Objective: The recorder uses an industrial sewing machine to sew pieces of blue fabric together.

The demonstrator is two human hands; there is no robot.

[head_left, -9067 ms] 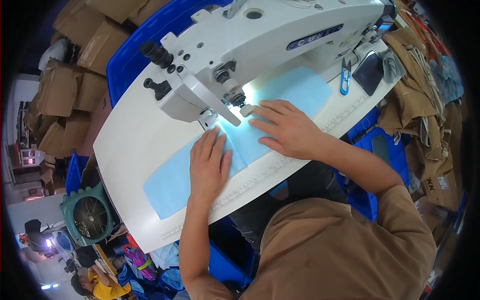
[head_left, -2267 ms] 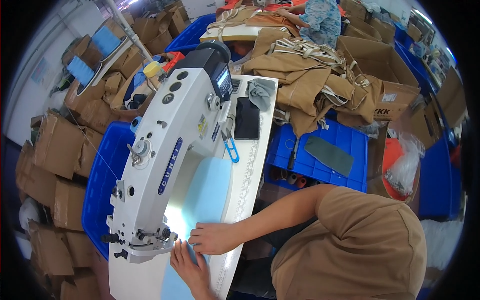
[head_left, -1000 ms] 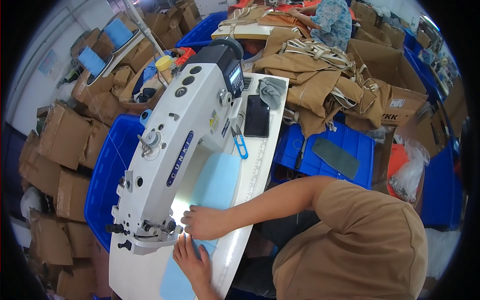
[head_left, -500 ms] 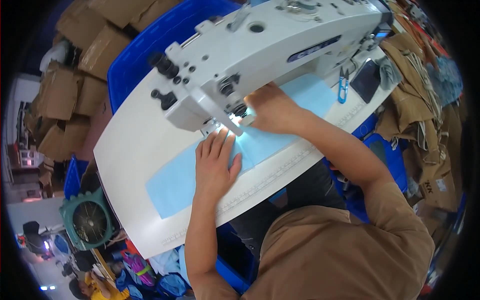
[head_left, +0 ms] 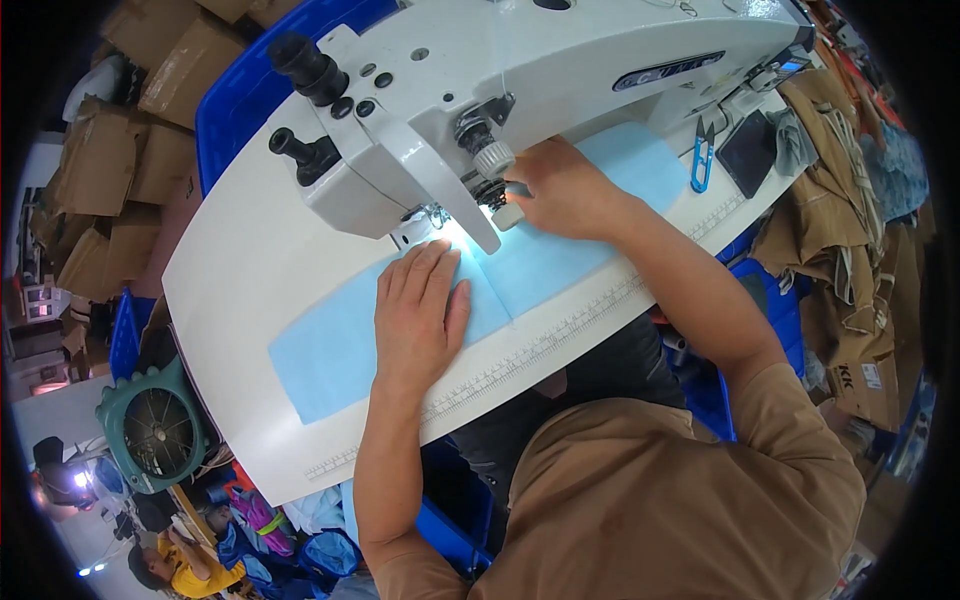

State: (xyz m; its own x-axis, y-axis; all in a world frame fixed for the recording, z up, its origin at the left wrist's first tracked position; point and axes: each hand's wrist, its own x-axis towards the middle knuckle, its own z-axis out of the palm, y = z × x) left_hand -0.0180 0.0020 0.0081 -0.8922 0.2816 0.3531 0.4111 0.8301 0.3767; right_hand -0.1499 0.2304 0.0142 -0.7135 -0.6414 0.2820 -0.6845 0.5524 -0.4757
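A light blue cloth panel (head_left: 335, 350), with a crease or seam line across it, lies under the head of a white sewing machine (head_left: 420, 110). My left hand (head_left: 420, 310) rests flat on the cloth, fingers stretched out, their tips just short of the lit needle area (head_left: 440, 225). From the right, my right hand (head_left: 570, 190) reaches in behind the machine head over the cloth. Its fingers are bent and closed beside the needle area. The machine head partly hides them, and what they hold, if anything, cannot be made out.
Blue thread snips (head_left: 703, 165) and a dark phone (head_left: 748, 155) lie at the right of the white table (head_left: 235, 270). A ruler strip (head_left: 540, 350) runs along the near edge. Cardboard boxes (head_left: 105, 165), a green fan (head_left: 155, 430) and brown cloth (head_left: 825, 190) surround the table. Another person (head_left: 185, 570) sits lower left.
The head view has shifted, so the machine appears larger and its head and my left hand sit further left. Both hands keep nearly the same places on the cloth and machine.
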